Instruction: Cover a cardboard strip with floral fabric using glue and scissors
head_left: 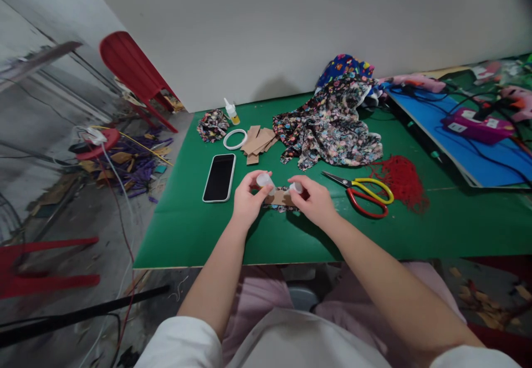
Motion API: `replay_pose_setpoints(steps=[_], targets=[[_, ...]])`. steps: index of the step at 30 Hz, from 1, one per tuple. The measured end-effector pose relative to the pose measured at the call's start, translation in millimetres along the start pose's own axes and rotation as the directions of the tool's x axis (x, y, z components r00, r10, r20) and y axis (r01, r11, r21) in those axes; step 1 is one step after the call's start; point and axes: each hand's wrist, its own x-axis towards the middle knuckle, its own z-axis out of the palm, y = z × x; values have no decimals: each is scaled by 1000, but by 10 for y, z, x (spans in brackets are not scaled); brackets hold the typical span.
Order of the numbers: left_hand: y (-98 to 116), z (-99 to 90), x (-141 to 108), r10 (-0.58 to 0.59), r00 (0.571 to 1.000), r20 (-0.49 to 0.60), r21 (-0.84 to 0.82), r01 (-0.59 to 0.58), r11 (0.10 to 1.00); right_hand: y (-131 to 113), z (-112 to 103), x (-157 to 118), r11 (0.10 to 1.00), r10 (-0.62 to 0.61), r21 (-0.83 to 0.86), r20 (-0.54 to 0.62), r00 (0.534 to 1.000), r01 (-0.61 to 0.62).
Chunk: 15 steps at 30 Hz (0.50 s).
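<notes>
My left hand is closed on a small translucent white cylinder, perhaps a cap. Opposite it, my right hand grips a small white glue bottle, its narrow tip pointing left. Both hands are just above a brown cardboard strip, which lies on a piece of dark floral fabric. My fingers partly cover the strip's ends. Left of my hands lies a phone; to their right are scissors with yellow and red handles.
On the green table are cardboard strips, a white ring, another glue bottle, crumpled floral fabric and red threads. Pink glue guns, cables and a purple power strip lie at the right, by a blue board.
</notes>
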Motion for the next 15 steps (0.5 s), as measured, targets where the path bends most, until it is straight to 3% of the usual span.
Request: replay_pose_setpoints(steps=[7, 15], targets=[[-57, -32, 34, 3, 996, -88, 75, 4, 997, 24, 33, -14, 993, -46, -101, 123, 991, 59], [-5, -14, 22, -8, 999, -42, 197, 16, 980, 34, 44, -20, 987, -38, -150, 165, 986, 63]])
